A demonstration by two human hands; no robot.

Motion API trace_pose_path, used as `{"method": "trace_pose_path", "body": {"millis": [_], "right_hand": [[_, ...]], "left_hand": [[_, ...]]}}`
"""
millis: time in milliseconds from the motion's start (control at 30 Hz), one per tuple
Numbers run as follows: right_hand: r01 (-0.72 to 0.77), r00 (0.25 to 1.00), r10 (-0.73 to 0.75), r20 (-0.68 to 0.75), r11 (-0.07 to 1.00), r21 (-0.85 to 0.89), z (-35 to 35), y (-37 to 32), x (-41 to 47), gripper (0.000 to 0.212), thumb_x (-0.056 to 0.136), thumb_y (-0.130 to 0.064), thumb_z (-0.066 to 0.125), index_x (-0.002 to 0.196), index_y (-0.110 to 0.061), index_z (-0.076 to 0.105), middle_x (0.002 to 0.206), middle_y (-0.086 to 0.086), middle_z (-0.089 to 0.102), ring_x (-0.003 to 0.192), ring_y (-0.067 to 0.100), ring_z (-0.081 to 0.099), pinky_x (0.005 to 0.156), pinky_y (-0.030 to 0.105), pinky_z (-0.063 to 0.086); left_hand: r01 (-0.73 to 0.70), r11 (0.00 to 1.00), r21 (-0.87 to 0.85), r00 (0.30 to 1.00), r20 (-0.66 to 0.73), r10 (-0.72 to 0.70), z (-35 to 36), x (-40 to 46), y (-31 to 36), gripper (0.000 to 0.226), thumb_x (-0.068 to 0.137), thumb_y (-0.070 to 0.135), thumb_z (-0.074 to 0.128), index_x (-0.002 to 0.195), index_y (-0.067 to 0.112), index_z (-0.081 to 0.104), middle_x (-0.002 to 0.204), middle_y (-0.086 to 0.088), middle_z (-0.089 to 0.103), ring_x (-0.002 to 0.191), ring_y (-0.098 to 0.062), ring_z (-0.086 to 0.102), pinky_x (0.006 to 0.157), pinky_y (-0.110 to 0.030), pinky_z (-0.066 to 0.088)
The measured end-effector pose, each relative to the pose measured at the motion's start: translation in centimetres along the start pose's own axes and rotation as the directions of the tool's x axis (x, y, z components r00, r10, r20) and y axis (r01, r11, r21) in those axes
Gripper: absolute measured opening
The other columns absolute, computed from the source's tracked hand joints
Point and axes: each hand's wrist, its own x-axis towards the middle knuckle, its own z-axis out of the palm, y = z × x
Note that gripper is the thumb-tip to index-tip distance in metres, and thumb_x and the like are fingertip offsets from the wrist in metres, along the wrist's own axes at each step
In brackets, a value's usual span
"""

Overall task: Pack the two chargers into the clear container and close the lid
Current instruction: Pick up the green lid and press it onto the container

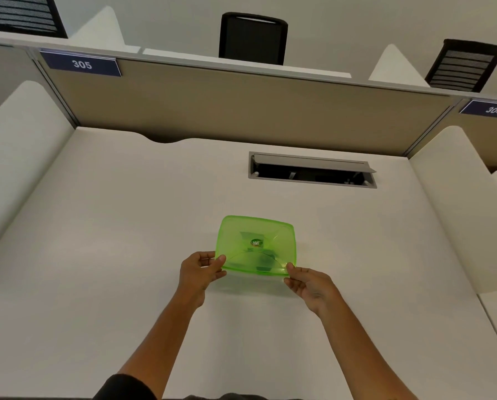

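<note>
A translucent green lid lies over the clear container on the white desk, with a round sticker at its middle. Dark shapes, likely the chargers, show dimly through the lid. My left hand pinches the lid's near left corner, thumb on top. My right hand pinches the near right corner the same way. The container's walls are mostly hidden under the lid.
An open cable hatch is set into the desk behind the container. A beige partition with plates marked 305 and 304 closes the back. White side dividers flank the desk. Black chairs stand beyond.
</note>
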Motion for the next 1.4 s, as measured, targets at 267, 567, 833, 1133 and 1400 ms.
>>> {"method": "trace_pose_path", "body": {"millis": [267, 567, 833, 1133, 1400], "right_hand": [[-0.013, 0.998, 0.012, -0.068, 1.0, -0.013, 0.3, 0.0, 0.6, 0.021, 0.081, 0.009, 0.081, 0.094, 0.008, 0.065, 0.087, 0.018, 0.067, 0.077, 0.029, 0.065, 0.056, 0.027, 0.063], [-0.02, 1.0, 0.02, -0.021, 1.0, -0.011, 0.0, -0.2, 0.8, 0.023, 0.081, 0.008, 0.081, 0.096, 0.005, 0.064, 0.084, 0.017, 0.068, 0.076, 0.027, 0.065, 0.064, 0.032, 0.065], [0.174, 0.985, -0.173, 0.019, 0.965, -0.196, -0.1, -0.8, 0.9, 0.038, 0.079, 0.008, 0.085, 0.112, 0.0, 0.07, 0.096, 0.012, 0.072, 0.09, 0.027, 0.074, 0.075, 0.039, 0.065], [0.245, 0.969, -0.247, 0.028, 0.935, -0.258, 1.9, -3.3, 2.9, 0.039, 0.079, 0.013, 0.082, 0.114, 0.002, 0.071, 0.097, 0.013, 0.068, 0.091, 0.03, 0.072, 0.084, 0.046, 0.065], [0.258, 0.965, -0.261, 0.024, 0.927, -0.271, 7.6, -8.5, 7.4, 0.032, 0.084, 0.014, 0.077, 0.113, 0.002, 0.069, 0.09, 0.007, 0.07, 0.084, 0.022, 0.071, 0.076, 0.037, 0.064]], "left_hand": [[0.034, 0.999, -0.005, 0.999, -0.005, -0.034, 0.1, 0.5, 0.2, 0.032, 0.084, 0.001, 0.085, 0.108, -0.007, 0.067, 0.089, -0.017, 0.068, 0.077, -0.027, 0.073, 0.064, -0.032, 0.067], [0.084, 0.995, -0.043, 0.996, -0.038, -0.086, 0.4, 0.9, 0.2, 0.023, 0.083, 0.001, 0.086, 0.099, -0.001, 0.069, 0.095, -0.023, 0.073, 0.072, -0.028, 0.069, 0.063, -0.031, 0.064], [0.017, 0.998, 0.053, 0.998, 0.053, -0.02, -0.1, 0.8, 0.3, 0.036, 0.086, 0.012, 0.086, 0.119, 0.013, 0.07, 0.094, -0.012, 0.067, 0.087, -0.025, 0.07, 0.072, -0.037, 0.065], [-0.159, 0.961, 0.227, 0.987, 0.049, 0.151, 1.6, 3.9, 2.3, 0.036, 0.091, 0.004, 0.079, 0.125, 0.01, 0.069, 0.098, -0.011, 0.055, 0.083, -0.024, 0.066, 0.079, -0.04, 0.065], [-0.196, 0.941, 0.277, 0.98, 0.03, 0.196, 4.2, 11.0, 7.9, 0.036, 0.091, 0.002, 0.078, 0.125, 0.005, 0.067, 0.091, -0.004, 0.052, 0.085, -0.025, 0.06, 0.073, -0.036, 0.062]]}}
